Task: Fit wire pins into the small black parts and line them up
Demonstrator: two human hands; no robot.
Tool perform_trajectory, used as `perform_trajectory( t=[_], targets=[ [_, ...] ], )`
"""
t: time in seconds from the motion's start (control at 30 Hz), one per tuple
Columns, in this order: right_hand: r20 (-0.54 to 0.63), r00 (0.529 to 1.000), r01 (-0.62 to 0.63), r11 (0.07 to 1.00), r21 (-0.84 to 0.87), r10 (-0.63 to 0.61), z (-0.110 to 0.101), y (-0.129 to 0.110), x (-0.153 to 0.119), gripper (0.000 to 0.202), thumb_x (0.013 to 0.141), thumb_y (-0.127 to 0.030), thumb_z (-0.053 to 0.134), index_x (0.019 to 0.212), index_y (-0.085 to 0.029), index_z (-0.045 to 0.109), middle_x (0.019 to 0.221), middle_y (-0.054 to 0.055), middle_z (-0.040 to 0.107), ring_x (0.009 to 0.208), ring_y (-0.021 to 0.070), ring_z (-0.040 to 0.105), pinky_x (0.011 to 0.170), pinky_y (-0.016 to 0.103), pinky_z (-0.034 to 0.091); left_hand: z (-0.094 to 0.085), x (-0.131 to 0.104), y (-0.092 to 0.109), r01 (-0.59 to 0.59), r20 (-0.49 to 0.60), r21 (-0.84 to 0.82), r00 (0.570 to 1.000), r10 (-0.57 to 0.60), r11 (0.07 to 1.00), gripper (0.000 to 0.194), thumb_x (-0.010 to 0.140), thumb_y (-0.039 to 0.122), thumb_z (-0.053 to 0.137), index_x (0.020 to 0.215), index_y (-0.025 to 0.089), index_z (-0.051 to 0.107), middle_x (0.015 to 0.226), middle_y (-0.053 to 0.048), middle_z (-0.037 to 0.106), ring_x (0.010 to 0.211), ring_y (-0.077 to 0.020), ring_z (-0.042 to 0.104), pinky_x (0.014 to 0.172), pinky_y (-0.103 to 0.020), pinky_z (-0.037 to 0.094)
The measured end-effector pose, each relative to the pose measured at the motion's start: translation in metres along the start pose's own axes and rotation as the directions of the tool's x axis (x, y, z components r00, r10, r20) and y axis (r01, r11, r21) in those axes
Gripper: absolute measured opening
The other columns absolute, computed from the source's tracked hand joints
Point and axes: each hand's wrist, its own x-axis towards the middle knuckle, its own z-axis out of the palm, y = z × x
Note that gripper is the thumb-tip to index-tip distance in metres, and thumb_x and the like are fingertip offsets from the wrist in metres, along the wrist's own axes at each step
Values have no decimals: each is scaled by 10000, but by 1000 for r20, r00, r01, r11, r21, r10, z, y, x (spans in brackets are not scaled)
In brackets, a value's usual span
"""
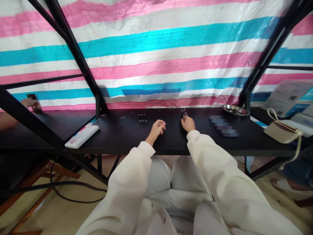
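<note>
My left hand (158,128) is just above the black table, its fingers curled inward and the thumb near the fingertips. Whether anything small is between them is hidden. To its right, my right hand (188,123) rests on the tabletop with closed fingers around a few small dark cylinders (184,114), whose ends poke out beyond the fingertips. Three similar black cylinders with pale ends (142,117) stand side by side left of my left hand. Behind both hands, a row of small silvery pieces (171,108) and a thin white curly strand (183,110) lie by the back edge.
A white box-like device (82,135) lies at the left, by the black frame post. On the right are a shiny metal dish (235,110), a blurred-out item (223,126) and a beige pouch (282,131). Another person's hand (28,103) holds a phone at far left.
</note>
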Motion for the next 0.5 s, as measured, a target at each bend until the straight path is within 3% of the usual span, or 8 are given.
perform_trajectory(
  t=[0.17,0.5],
  targets=[
    [8,1000,-6,1000,-10,6,-3,3,-2,175,822,-266,515,922,-174,626,883,114,665,863,221,622,751,308,435,0,0,0,-13,1,15,1000,13,1000,165,783,309,563,788,159,495,586,40,553,317,-24,409,347,-161,259],
    [14,986,-163,983,-82,165,-14,10,-5,187,768,-324,609,859,-181,689,913,134,672,881,258,635,735,340,452,0,0,-3,-21,10,34,1000,20,999,157,779,302,560,785,156,503,583,38,553,316,-26,408,343,-161,258]
  ],
)
